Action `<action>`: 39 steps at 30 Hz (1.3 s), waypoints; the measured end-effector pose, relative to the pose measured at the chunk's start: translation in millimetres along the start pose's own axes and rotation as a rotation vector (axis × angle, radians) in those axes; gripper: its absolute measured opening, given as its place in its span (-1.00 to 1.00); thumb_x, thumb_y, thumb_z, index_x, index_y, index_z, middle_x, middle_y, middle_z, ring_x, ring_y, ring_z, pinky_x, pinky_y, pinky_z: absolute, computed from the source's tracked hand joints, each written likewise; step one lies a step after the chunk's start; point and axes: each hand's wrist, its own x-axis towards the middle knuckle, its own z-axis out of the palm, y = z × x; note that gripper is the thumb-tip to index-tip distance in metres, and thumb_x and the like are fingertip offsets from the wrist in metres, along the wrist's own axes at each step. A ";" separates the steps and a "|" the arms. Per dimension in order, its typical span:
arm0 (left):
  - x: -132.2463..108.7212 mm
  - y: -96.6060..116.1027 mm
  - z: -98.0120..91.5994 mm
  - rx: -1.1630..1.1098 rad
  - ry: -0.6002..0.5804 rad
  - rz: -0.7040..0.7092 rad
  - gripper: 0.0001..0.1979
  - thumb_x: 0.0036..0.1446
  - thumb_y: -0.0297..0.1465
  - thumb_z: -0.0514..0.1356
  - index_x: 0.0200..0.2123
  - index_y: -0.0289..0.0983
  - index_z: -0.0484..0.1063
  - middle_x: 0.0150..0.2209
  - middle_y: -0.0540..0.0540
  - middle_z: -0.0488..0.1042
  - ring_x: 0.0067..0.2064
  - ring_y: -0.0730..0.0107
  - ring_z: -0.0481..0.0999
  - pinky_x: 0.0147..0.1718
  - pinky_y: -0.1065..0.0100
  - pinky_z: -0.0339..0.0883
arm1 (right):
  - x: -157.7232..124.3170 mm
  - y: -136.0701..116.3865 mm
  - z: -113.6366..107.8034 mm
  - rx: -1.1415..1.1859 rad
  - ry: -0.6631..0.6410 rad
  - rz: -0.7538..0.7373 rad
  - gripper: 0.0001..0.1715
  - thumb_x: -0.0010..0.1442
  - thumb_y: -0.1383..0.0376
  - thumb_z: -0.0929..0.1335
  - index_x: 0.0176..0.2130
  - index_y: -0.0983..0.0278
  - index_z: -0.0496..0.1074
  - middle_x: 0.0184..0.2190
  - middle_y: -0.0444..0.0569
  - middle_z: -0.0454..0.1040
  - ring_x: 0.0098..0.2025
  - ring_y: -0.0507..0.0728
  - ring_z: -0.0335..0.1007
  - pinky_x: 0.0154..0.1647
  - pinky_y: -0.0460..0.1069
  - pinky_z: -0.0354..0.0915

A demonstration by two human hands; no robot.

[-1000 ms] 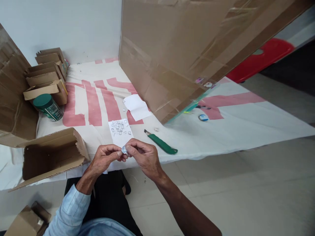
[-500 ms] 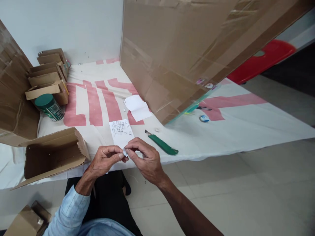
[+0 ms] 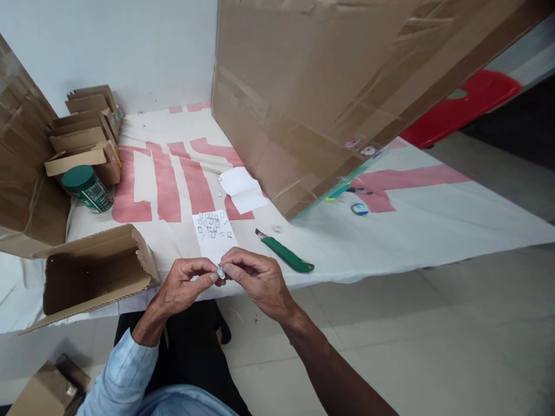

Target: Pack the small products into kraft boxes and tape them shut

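Between my fingertips is a tiny whitish piece [image 3: 221, 271], too small and too covered to tell its kind. My left hand [image 3: 186, 284] pinches it from the left with thumb and forefinger. From the right, my right hand [image 3: 258, 280] pinches the same piece, its thumb and forefinger pressed together. Just beyond the hands lies a white paper sheet [image 3: 219, 245] with rows of small dark outlined rectangles at its far end. A green utility knife [image 3: 288, 255] rests to the right of my right hand, its blade tip showing.
An open cardboard box [image 3: 97, 276] stands left of my hands. Behind it are a green-lidded canister [image 3: 89, 190] and several small cardboard boxes [image 3: 84, 133]. A large carton [image 3: 312, 98] rises at the back right, beside a folded white paper [image 3: 243, 189] and a tape roll [image 3: 359, 209].
My right hand has shifted slightly down and turned a little around the whitish piece. My left hand stays nearly where it was, and the things on the table have not moved.
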 end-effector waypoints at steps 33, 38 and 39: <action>12.7 -49.7 -2.3 0.354 0.135 -0.027 -0.83 0.19 -0.38 0.25 -0.45 -0.28 0.54 -0.33 -0.11 0.62 -0.29 0.33 0.54 -0.27 0.36 0.34 | 56.3 88.6 -61.3 -0.328 0.290 0.025 -0.78 0.22 0.15 0.45 -0.36 0.24 0.58 -0.46 -0.11 0.54 -0.40 0.09 0.43 -0.32 0.00 0.37; 16.1 -65.3 0.3 0.477 0.060 -0.017 -0.85 0.18 -0.51 0.21 -0.44 -0.26 0.52 -0.23 -0.13 0.66 -0.18 0.27 0.62 -0.14 0.32 0.38 | 86.6 130.2 -69.1 -0.664 0.175 -0.057 -0.78 0.29 0.24 0.36 -0.36 0.23 0.57 -0.36 -0.03 0.57 -0.30 0.15 0.47 -0.18 0.04 0.37; 16.3 -68.3 -0.3 0.492 0.055 -0.022 -0.85 0.18 -0.52 0.21 -0.43 -0.25 0.52 -0.22 -0.13 0.66 -0.17 0.26 0.62 -0.14 0.31 0.38 | 90.0 135.6 -69.4 -0.727 0.144 -0.062 -0.77 0.31 0.26 0.35 -0.35 0.22 0.56 -0.35 -0.01 0.57 -0.28 0.16 0.48 -0.16 0.04 0.37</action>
